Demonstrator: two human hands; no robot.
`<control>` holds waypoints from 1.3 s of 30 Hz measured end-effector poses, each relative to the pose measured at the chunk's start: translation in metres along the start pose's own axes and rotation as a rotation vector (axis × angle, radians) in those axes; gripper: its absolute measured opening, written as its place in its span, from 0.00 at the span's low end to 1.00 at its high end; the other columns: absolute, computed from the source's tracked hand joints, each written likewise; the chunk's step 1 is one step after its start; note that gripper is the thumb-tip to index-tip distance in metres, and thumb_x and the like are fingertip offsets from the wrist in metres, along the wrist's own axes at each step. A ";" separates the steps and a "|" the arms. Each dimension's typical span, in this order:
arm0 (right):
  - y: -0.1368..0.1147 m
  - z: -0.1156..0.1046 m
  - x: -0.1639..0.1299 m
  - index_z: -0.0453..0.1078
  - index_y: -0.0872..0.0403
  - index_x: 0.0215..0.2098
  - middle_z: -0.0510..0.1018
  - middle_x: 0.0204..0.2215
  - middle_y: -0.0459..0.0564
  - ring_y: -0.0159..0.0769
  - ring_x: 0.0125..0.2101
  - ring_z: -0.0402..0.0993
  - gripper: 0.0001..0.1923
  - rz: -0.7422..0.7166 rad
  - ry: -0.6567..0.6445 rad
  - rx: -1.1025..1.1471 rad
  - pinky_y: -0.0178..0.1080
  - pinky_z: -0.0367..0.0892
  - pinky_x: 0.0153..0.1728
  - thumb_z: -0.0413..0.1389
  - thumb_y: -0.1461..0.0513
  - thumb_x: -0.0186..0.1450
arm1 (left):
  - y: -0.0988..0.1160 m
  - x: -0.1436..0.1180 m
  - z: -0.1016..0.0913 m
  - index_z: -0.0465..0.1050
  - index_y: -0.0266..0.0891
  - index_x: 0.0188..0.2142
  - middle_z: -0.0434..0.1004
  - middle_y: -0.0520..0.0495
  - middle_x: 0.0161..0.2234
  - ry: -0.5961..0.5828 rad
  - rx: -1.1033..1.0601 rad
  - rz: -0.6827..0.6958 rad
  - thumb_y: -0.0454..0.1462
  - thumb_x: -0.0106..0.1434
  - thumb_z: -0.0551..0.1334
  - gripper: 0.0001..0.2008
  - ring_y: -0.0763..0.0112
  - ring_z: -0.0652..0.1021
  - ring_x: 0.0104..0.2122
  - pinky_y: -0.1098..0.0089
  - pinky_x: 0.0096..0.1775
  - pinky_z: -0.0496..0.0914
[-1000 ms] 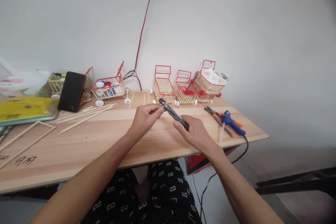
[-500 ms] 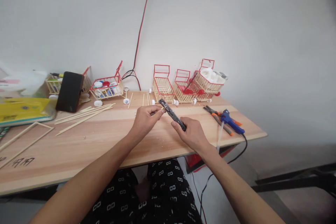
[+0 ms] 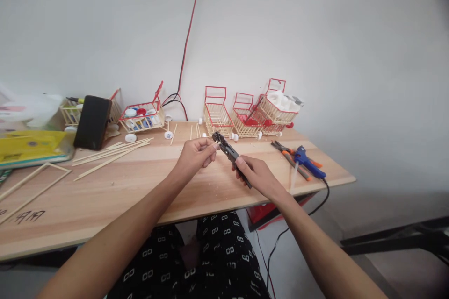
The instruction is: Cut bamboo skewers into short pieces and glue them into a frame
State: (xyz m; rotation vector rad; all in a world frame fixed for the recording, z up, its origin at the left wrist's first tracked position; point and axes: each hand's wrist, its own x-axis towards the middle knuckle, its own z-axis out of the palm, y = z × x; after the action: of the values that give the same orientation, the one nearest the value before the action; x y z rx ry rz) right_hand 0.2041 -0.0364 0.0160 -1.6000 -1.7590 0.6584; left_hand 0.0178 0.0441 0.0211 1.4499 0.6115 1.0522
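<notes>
Right hand (image 3: 257, 174) closed around the handles of black pliers (image 3: 229, 153), fingers clamped on the grips, tool raised just above the worktop (image 3: 140, 182) near the middle of its front half, nose pointing toward the far edge. Left hand (image 3: 194, 155) level with the plier nose, fingers pinched together on a short wooden stick piece (image 3: 216, 142), mostly hidden and too small to judge in detail; piece set at the plier nose, contact likely but not certain.

Along the far edge, right of centre: three small stick-built carts with red frames (image 3: 245, 114), the rightmost loaded with white pieces. Toward the right edge: orange-handled pliers (image 3: 293, 156) lying flat, a blue glue gun (image 3: 307, 161) just beside them, its black cord dropping over the front-right corner. Left of centre at the far edge: another cart holding bottle caps (image 3: 142, 117), a black phone (image 3: 92, 122) propped upright beside it. Loose long wooden sticks (image 3: 112, 153) spread between phone and hands. Near the left edge: a yellow flat package (image 3: 33, 147) and a rectangular stick frame (image 3: 33, 184). Red cable (image 3: 189, 37) running up the wall behind.
</notes>
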 end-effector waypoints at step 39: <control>0.001 0.001 0.000 0.68 0.55 0.29 0.71 0.20 0.46 0.32 0.21 0.67 0.29 0.014 0.009 -0.030 0.33 0.60 0.23 0.40 0.42 0.66 | -0.006 0.002 0.000 0.70 0.32 0.24 0.65 0.53 0.17 -0.042 0.075 -0.026 0.43 0.60 0.61 0.15 0.84 0.59 0.14 0.77 0.18 0.50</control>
State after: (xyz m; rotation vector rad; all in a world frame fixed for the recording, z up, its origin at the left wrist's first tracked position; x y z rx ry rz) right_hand 0.2043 -0.0364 0.0145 -1.6343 -1.7609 0.6334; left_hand 0.0197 0.0471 0.0161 1.5218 0.6441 0.9850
